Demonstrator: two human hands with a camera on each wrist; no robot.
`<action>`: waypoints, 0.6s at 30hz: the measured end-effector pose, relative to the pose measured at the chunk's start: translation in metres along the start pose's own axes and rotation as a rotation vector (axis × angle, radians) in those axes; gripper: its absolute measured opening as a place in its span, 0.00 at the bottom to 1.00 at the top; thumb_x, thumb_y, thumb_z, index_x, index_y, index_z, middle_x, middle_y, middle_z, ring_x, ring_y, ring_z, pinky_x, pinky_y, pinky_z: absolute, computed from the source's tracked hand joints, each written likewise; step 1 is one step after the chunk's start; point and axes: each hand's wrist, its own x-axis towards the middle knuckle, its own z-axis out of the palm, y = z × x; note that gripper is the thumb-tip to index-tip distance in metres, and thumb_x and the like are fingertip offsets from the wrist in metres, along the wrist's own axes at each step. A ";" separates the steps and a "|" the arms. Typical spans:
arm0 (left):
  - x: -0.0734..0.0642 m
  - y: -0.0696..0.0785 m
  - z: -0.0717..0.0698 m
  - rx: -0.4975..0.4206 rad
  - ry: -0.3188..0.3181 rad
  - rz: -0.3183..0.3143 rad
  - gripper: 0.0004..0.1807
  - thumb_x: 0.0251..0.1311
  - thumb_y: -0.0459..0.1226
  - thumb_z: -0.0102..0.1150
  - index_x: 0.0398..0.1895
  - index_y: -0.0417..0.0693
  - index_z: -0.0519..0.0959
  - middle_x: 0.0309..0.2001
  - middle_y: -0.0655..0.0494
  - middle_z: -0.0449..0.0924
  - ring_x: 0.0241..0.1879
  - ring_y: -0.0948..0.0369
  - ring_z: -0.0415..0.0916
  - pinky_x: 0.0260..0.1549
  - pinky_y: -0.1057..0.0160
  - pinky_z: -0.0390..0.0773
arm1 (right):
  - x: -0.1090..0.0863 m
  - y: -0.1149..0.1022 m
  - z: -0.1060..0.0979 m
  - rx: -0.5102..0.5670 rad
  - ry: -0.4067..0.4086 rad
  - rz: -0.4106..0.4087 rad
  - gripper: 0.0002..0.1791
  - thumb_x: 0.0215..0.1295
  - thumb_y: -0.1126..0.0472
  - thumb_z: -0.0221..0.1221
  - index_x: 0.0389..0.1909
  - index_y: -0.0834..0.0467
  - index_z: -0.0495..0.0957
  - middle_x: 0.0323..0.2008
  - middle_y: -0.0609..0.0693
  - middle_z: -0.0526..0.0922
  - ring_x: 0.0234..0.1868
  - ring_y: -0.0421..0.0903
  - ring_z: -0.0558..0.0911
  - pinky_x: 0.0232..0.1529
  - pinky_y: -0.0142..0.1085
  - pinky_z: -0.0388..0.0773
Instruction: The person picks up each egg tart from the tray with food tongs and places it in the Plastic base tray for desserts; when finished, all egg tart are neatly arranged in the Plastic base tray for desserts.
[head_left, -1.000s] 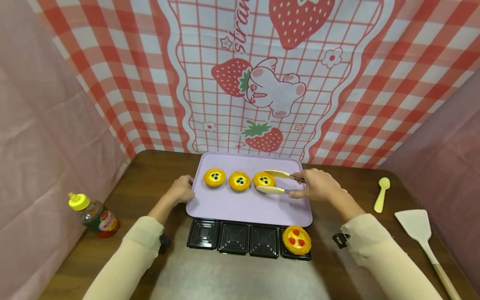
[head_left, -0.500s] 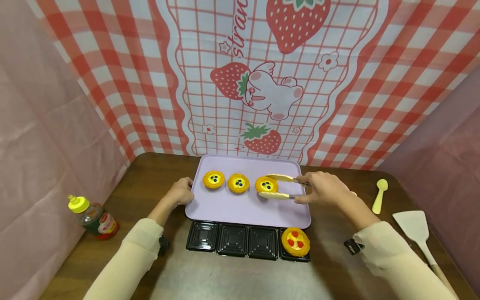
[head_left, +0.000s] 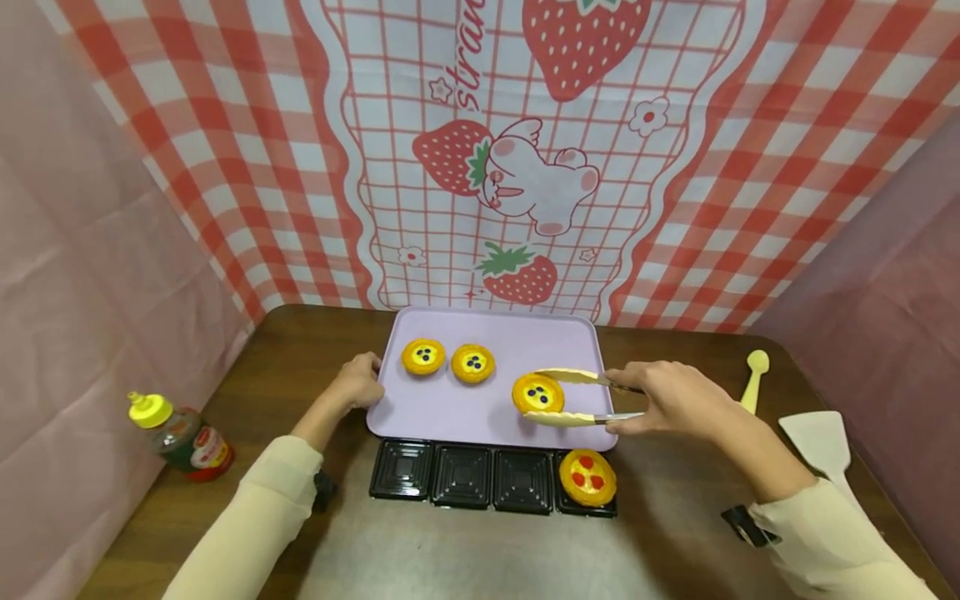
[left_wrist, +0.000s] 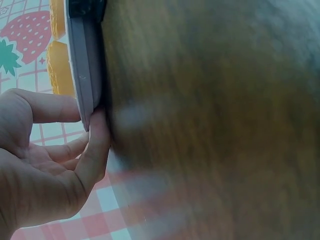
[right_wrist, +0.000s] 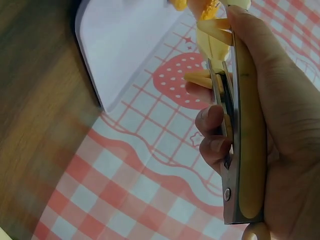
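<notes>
My right hand (head_left: 671, 400) grips a pair of tongs (head_left: 573, 418) with pale yellow tips. Between those tips sits an egg tart (head_left: 538, 392) topped with blueberries, over the right part of a lilac tray (head_left: 450, 417). In the right wrist view the fingers wrap round the tongs' handle (right_wrist: 250, 125). Two more blueberry tarts, a left one (head_left: 423, 357) and a middle one (head_left: 472, 363), lie on the tray. My left hand (head_left: 354, 382) holds the tray's left edge; in the left wrist view thumb and finger pinch its rim (left_wrist: 86, 85).
A black compartment tray (head_left: 461, 475) stands before the lilac tray, with a red-topped tart (head_left: 587, 477) in its rightmost section. At left is a syrup bottle (head_left: 187, 442) with a yellow cap. A yellow spoon (head_left: 756, 371) and a white spatula (head_left: 821, 442) lie at right.
The tongs in my right hand have carried the rightmost blueberry tart toward me and slightly right, away from the other two. My left hand stays at the tray's edge.
</notes>
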 end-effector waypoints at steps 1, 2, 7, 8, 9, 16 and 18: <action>0.000 0.000 0.000 -0.005 -0.002 -0.003 0.25 0.41 0.22 0.51 0.49 0.29 0.70 0.38 0.37 0.79 0.37 0.48 0.75 0.25 0.60 0.78 | -0.002 -0.001 0.000 0.002 0.001 -0.013 0.44 0.47 0.29 0.68 0.53 0.60 0.83 0.40 0.46 0.85 0.31 0.38 0.79 0.31 0.39 0.81; 0.000 -0.001 0.000 -0.011 -0.003 -0.007 0.24 0.41 0.21 0.51 0.49 0.29 0.70 0.38 0.37 0.79 0.36 0.48 0.75 0.24 0.61 0.78 | -0.005 -0.002 0.001 -0.001 0.005 -0.023 0.44 0.47 0.28 0.67 0.53 0.60 0.83 0.40 0.46 0.85 0.32 0.38 0.79 0.31 0.40 0.82; -0.001 -0.003 0.000 -0.035 -0.013 -0.010 0.24 0.42 0.21 0.51 0.49 0.29 0.70 0.38 0.37 0.79 0.34 0.49 0.75 0.21 0.62 0.77 | -0.013 -0.007 0.001 -0.002 0.013 -0.046 0.45 0.46 0.25 0.65 0.52 0.59 0.84 0.40 0.44 0.85 0.33 0.37 0.80 0.32 0.39 0.82; -0.001 -0.002 -0.001 -0.037 -0.013 -0.007 0.24 0.42 0.21 0.51 0.48 0.29 0.69 0.38 0.37 0.78 0.34 0.49 0.75 0.21 0.62 0.77 | -0.014 -0.008 0.000 -0.001 0.015 -0.049 0.45 0.46 0.25 0.64 0.52 0.58 0.84 0.40 0.44 0.85 0.33 0.37 0.80 0.32 0.39 0.82; -0.001 -0.002 -0.001 -0.037 -0.012 0.000 0.23 0.42 0.21 0.50 0.48 0.28 0.69 0.37 0.37 0.78 0.34 0.49 0.75 0.21 0.62 0.77 | -0.015 -0.008 0.000 0.002 0.015 -0.054 0.45 0.47 0.24 0.63 0.52 0.59 0.84 0.40 0.44 0.85 0.33 0.37 0.80 0.32 0.39 0.82; 0.001 0.000 -0.002 -0.050 -0.013 -0.006 0.23 0.42 0.21 0.50 0.48 0.29 0.68 0.39 0.36 0.78 0.33 0.49 0.75 0.20 0.62 0.77 | -0.022 -0.013 0.004 -0.004 0.029 -0.091 0.40 0.48 0.29 0.67 0.51 0.57 0.84 0.41 0.42 0.85 0.34 0.37 0.81 0.33 0.39 0.82; 0.001 0.001 -0.001 -0.053 -0.016 -0.009 0.23 0.42 0.21 0.50 0.48 0.29 0.69 0.39 0.36 0.78 0.34 0.50 0.75 0.21 0.63 0.77 | -0.025 -0.015 0.006 -0.007 0.030 -0.103 0.36 0.47 0.33 0.71 0.50 0.56 0.85 0.40 0.40 0.84 0.34 0.37 0.81 0.33 0.40 0.82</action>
